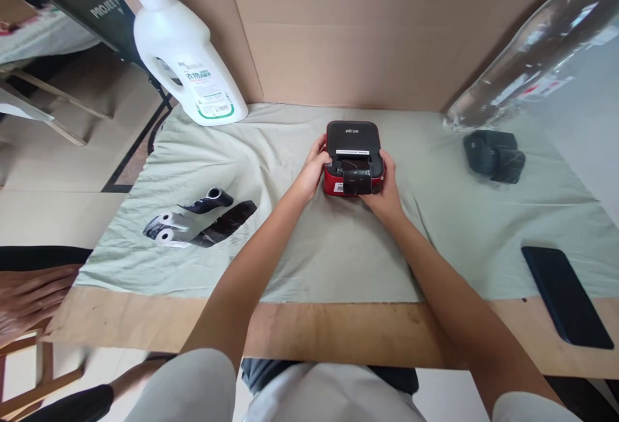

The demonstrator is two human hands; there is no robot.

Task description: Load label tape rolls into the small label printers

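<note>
A small red and black printer (354, 138) sits on the pale green cloth at the middle of the table. Black film or tape (356, 180) hangs over its front. My left hand (313, 170) is closed round the printer's left side, thumb near its front corner. On the opposite side my right hand (387, 186) grips the lower right edge, with some fingers hidden behind or under it. To the left lie two small white-cored rolls (167, 228), a dark roll (217, 197) and a strip of black film (232, 221).
A white detergent bottle (186, 54) stands at the back left before a cardboard panel (348, 54). On the right are a plastic-wrapped item (527, 54), a black object (493, 156) and a phone (565, 296). Another person's hand (33, 293) shows at the left edge.
</note>
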